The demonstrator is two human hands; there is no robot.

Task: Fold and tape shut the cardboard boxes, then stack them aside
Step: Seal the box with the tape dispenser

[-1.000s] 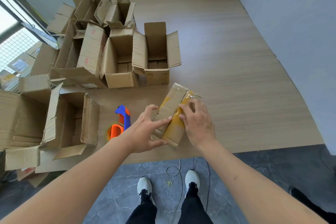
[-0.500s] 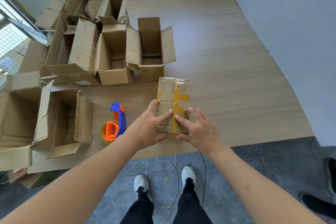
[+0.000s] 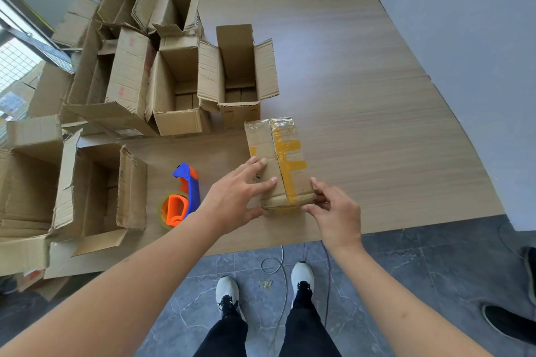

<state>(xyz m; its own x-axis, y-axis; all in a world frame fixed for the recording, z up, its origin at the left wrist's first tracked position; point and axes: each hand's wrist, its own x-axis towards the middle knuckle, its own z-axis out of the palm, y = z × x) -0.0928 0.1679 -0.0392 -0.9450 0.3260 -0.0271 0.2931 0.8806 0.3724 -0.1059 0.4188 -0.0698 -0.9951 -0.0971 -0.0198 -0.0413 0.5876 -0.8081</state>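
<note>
Small box getting its flaps held flat on the desk

The closed box (image 3: 277, 162) sits near the front edge of the desk (image 3: 377, 113), old yellow tape on its right side. Left hand (image 3: 236, 197) lies flat on top with fingers straight; right hand (image 3: 333, 211) pinches the near right corner. I'd keep the flaps pressed so the seam stays tight, then grab the tape dispenser (image 3: 182, 197) just to the left. Open boxes (image 3: 203, 75) wait behind and to the left.
</note>
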